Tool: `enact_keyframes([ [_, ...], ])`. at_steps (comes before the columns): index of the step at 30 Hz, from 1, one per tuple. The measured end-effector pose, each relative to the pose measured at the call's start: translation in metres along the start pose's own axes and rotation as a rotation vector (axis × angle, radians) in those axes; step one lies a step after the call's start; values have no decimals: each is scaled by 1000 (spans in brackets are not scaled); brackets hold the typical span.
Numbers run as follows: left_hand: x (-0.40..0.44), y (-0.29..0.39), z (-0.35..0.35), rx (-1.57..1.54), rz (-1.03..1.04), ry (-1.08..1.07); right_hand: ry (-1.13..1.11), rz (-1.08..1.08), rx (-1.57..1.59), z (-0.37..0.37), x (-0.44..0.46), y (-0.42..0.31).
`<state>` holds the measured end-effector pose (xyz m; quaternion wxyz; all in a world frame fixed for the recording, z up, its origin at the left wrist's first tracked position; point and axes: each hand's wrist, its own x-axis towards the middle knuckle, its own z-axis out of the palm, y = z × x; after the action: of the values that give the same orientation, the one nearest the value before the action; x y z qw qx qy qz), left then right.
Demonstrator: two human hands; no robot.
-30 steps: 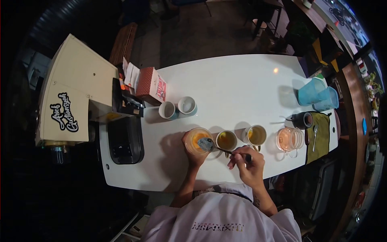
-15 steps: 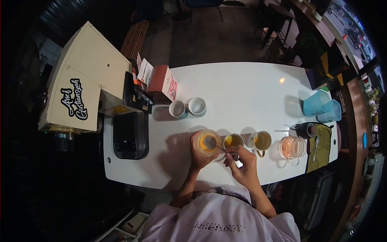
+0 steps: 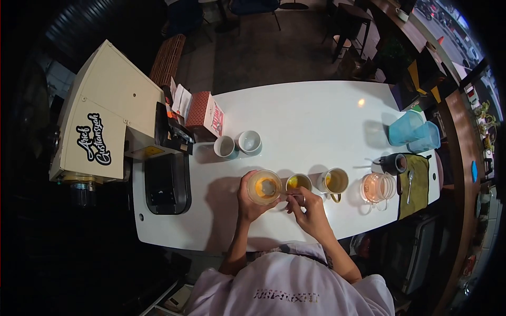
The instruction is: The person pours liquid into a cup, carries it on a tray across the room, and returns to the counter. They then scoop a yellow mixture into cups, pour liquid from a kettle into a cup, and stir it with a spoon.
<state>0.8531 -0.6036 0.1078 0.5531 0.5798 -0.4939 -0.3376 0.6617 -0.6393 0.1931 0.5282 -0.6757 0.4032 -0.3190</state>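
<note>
My left hand (image 3: 248, 201) is wrapped round a clear cup (image 3: 263, 187) with something orange at its bottom, held above the table's near side. A spoon (image 3: 285, 193) is pinched in my right hand (image 3: 309, 206), its bowl end inside that cup. Just right of the held cup stands a mug (image 3: 299, 182) with yellow and orange contents, partly covered by my right fingers. Beside it is another mug (image 3: 334, 181), its handle toward me, with similar yellow contents.
Two white cups (image 3: 250, 142) stand behind my left hand. A glass server (image 3: 377, 188), a dark pitcher (image 3: 393, 164) and a green cloth (image 3: 414, 189) bearing a spoon lie to the right. Blue cups (image 3: 406, 128) stand farther back. A cream grinder-like machine (image 3: 112, 105) rises at left.
The spoon has gone lower into the held cup, and its handle lies flatter. My right hand has shifted slightly left. The whole view has moved a little.
</note>
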Motion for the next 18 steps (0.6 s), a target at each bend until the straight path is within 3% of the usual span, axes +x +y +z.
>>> enact_keyframes([
  [10,31,36,0,8,188,-64,84,19,52,-41,-21,-12],
  [18,87,55,32,-39,216,-128,429,58,118,-97,-49,17],
])
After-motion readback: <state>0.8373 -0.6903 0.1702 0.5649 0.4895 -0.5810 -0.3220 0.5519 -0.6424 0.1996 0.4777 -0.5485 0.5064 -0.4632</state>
